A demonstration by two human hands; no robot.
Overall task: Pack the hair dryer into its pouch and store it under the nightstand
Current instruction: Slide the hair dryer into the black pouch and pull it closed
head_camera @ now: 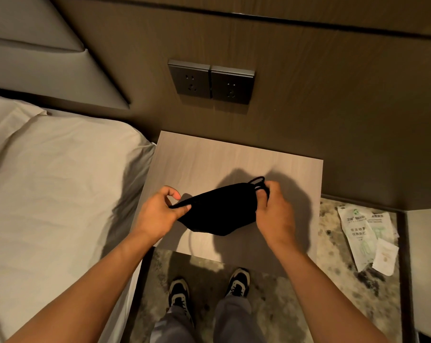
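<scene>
Over woodgrain nightstand: limp black pouch (drawstring), 2 hands gripping.

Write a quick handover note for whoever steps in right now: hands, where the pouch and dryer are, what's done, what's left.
Left hand: pinching the drawstring at the left end of the black pouch.
Right hand: gripping the drawstring loops at the pouch's right end.
Pouch: held between both hands just above the nightstand; it looks bulged.
Hair dryer: not visible; it may be inside, cannot confirm. A thin cord hangs below the pouch.
Done: pouch in hand, apparently being cinched.
Left: finish closing, tuck in the cord, place the pouch under the nightstand.
</scene>
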